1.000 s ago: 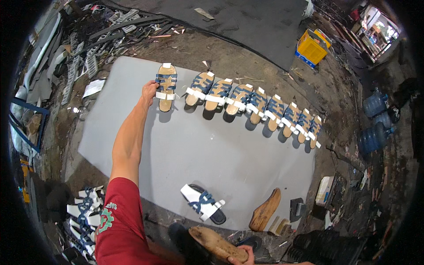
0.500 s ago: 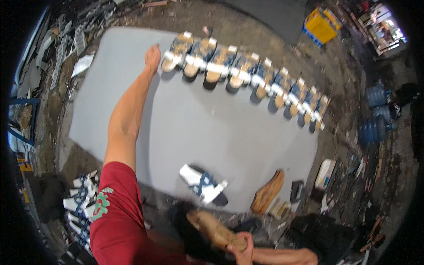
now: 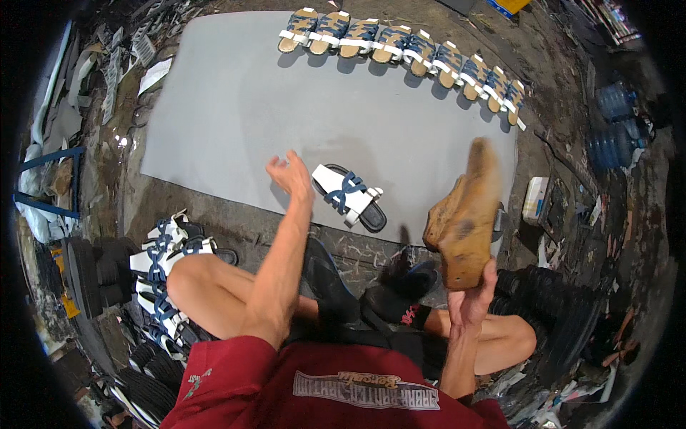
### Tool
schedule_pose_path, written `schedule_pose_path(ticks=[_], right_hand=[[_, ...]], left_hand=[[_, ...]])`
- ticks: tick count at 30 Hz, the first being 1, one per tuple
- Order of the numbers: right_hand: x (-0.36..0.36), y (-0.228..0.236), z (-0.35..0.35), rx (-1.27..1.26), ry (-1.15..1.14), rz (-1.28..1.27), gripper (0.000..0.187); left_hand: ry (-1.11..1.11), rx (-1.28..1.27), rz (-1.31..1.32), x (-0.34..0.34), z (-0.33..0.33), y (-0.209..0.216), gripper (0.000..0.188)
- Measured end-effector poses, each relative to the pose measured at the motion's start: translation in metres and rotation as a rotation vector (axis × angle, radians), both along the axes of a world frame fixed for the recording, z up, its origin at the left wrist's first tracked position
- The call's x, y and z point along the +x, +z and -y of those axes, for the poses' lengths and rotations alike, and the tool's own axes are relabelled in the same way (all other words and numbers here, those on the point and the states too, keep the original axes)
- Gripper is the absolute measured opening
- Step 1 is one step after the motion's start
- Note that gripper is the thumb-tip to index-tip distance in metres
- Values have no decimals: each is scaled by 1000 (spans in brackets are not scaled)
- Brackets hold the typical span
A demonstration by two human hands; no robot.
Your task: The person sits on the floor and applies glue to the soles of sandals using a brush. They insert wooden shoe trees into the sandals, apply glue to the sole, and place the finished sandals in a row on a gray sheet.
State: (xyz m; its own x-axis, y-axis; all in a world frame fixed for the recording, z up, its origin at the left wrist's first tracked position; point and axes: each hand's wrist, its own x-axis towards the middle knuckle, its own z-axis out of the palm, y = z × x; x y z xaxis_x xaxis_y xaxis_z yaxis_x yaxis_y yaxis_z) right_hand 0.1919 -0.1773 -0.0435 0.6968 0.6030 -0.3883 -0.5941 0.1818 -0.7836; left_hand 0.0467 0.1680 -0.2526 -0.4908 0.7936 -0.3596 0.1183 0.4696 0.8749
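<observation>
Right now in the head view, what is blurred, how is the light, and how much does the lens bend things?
Head view: the wooden shoe last in the right hand is motion-smeared at its upper end; the left hand is slightly soft. Bright light casts short shadows beside the row of sandals on the grey mat. Fisheye bends the mat's edges, and the corners are black.

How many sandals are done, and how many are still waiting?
Done: ten finished sandals stand in a row along the far edge of the grey sheet. In hand: the right hand lifts a wooden shoe form; the left hand reaches beside one loose sandal. Left: a pile of strappy uppers by the left knee.
</observation>
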Motion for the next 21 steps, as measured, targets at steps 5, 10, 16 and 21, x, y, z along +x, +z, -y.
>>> schedule_pose_path(ticks=[5, 10, 16, 21], right_hand=[[-2, 34, -4, 352, 265, -203, 70], [7, -25, 12, -8, 229, -125, 61], [-19, -88, 48, -279, 75, -28, 57], [-36, -109, 74, -331, 75, -123, 58]], left_hand=[[103, -209, 220, -18, 126, -30, 50], [-35, -521, 468, 4, 205, 5, 20], [-178, -470, 632, 17, 226, -11, 21], [-151, -473, 628, 21, 240, -2, 32]])
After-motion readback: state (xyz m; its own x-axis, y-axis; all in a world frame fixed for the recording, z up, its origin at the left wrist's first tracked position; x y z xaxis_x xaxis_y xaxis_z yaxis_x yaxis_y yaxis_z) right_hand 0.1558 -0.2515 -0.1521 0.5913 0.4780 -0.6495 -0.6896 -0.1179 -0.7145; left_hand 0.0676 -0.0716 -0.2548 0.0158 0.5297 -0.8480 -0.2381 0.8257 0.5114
